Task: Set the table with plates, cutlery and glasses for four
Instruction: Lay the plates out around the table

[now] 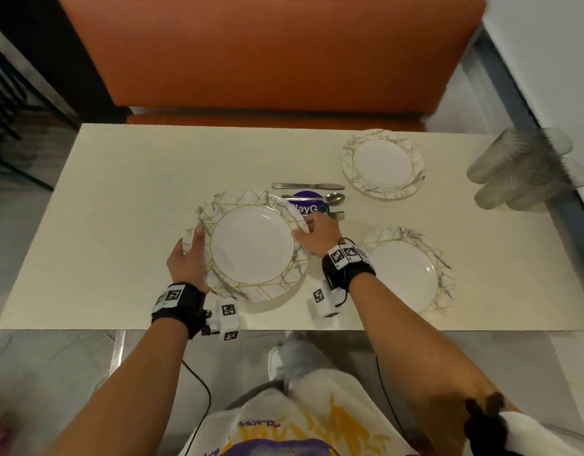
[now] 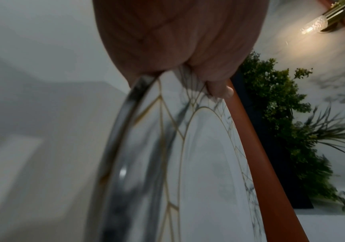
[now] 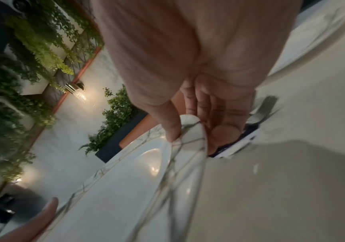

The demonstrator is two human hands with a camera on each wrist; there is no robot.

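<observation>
Left hand (image 2: 180, 41) gripping marbled plate (image 2: 204, 163) rim, thumb on top

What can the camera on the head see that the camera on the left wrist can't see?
Only the head view shows the whole table, two more plates already laid, the knife, the spoon, the blurry glasses and the right hand.

Only the left wrist view shows the green plants and a glowing wall lamp.

Both show the left hand gripping the rim of the marbled plates, plus the orange bench.
</observation>
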